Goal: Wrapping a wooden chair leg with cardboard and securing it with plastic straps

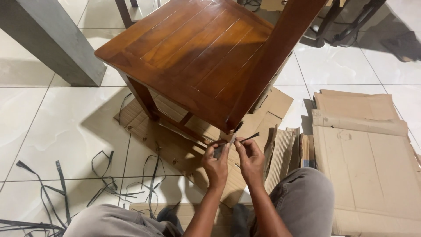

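Note:
A brown wooden chair [197,52] stands on flattened cardboard [175,145] in front of me, seat toward me. Just below its near corner, my left hand [215,164] and my right hand [251,159] meet, both pinching a thin dark strap piece [239,140] that runs up toward the chair's corner. My left fingers also hold a small dark scrap. My knees in grey trousers [302,197] frame the bottom of the view.
Cut black plastic straps [105,180] lie scattered on the white tiled floor at the left. A stack of flattened cardboard boxes [368,149] lies at the right. A grey pillar [57,39] rises at the upper left, and dark furniture legs [346,26] stand at the upper right.

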